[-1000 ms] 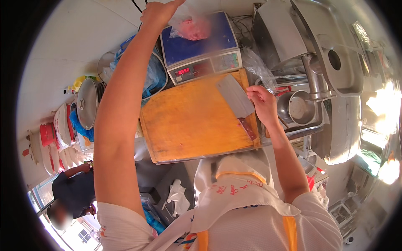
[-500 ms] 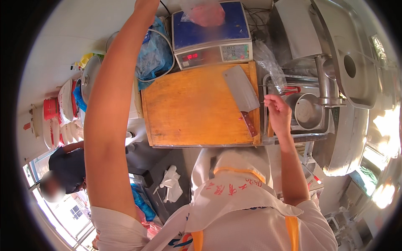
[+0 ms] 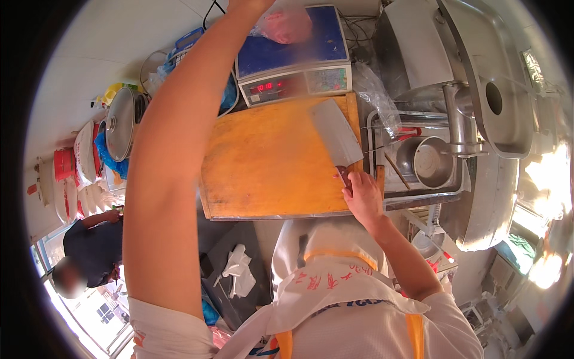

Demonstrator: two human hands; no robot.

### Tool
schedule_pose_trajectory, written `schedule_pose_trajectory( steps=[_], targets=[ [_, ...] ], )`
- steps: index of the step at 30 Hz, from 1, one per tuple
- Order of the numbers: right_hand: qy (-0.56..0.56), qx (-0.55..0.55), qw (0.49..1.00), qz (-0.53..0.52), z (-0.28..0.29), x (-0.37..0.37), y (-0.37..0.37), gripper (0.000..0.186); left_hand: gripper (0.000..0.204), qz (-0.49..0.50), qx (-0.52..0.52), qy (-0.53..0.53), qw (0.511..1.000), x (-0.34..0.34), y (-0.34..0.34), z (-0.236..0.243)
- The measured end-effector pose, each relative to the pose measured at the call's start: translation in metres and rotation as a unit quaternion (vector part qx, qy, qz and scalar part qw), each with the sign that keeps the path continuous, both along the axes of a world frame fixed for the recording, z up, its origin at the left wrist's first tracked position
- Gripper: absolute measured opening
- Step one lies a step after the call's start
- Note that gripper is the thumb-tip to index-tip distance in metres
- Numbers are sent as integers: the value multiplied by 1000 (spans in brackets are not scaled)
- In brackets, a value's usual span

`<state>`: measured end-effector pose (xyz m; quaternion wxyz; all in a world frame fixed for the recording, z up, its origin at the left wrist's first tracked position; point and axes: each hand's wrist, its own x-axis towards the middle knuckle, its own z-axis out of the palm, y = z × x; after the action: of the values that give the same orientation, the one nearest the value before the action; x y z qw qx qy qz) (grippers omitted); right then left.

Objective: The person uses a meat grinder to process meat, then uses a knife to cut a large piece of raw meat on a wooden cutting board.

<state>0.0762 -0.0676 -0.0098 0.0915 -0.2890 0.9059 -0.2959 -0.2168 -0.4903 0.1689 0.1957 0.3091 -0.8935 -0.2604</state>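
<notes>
Your right hand is wrapped round the handle of the cleaver, whose blade lies on the right part of the wooden board. Your left arm stretches up past the board's left side; the left hand is cropped near a bag of pink meat, its grip impossible to tell. Beyond the board, a blue-topped scale stands under the bag; right of the board, a metal tray holds a steel pot.

We have a steel cleaver lying aslant near the right edge of our orange-brown wooden cutting board, and, on our blue-topped digital scale just beyond it, a clear plastic bag with pink contents.
</notes>
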Motion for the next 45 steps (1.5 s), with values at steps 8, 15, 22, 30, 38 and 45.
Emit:
schedule_pose_trajectory(
  steps=[8,15,22,30,38,45],
  targets=[
    [-20,0,1000,-14,6,1,-1,24,39,-29,-167,117,978,-1,-17,-27],
    [-17,-119,992,-47,22,-46,-12,16,38,-122,137,245,952,142,-19,52],
    [-10,-107,994,-31,11,-96,-36,17,29,79,94,270,955,306,50,108],
    [-35,29,999,-3,-2,-4,-9,34,20,142,84,73,984,448,59,84],
    [12,-3,996,88,-11,24,22,33,22,230,87,98,964,518,58,73],
    [-76,-3,992,100,11,-31,-14,34,20,237,228,194,924,532,62,80]
  ],
)
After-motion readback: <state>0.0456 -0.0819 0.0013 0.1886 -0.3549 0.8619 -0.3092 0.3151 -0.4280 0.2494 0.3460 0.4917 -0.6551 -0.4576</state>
